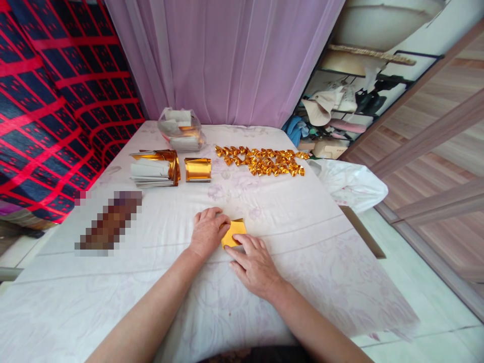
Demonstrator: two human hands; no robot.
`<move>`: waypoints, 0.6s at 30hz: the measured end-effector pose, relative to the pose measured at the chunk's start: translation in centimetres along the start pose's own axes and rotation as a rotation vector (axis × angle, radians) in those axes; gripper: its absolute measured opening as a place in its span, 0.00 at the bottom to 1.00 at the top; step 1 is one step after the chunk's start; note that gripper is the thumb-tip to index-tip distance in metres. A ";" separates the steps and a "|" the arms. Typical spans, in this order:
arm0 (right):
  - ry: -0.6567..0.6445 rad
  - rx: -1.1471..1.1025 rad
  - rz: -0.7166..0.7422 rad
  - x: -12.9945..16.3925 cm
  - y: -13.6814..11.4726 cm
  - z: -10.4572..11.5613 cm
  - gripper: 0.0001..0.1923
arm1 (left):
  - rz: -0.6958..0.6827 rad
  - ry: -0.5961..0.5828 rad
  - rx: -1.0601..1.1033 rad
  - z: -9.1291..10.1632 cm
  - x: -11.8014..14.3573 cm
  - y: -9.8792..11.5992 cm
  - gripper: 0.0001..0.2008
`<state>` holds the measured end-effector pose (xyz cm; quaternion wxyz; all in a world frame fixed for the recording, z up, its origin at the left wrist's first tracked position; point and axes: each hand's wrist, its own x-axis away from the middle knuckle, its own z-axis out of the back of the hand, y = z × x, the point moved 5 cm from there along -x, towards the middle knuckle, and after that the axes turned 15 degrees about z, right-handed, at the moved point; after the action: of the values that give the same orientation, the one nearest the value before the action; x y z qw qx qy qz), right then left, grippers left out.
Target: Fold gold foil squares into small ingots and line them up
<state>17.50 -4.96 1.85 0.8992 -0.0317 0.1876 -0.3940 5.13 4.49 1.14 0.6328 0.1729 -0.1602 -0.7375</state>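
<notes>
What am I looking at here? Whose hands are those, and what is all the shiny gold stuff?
The camera sits on a person's head and looks down, so you see that person's own two arms. The left hand and the right hand both press on a small gold paper lying on a table with a pale flowery cloth. Farther back is a row of little folded gold pieces. To the left of them lie a small gold sheet pile, a stack of papers and a clear plastic bag. Behind hangs a purple curtain.
</notes>
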 end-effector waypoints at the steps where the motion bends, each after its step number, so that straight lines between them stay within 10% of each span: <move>1: 0.000 -0.008 0.010 0.1 0.0 0.0 0.18 | 0.001 -0.002 0.003 0.0 0.0 0.0 0.06; 18: 0.080 -0.036 0.093 0.1 4.5 1.4 0.10 | -0.027 0.020 -0.001 0.0 0.2 -0.1 0.06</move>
<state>21.19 -2.13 2.20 0.9077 -0.0234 0.2315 -0.3492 5.00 4.29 1.08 0.6244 0.1823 -0.1512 -0.7443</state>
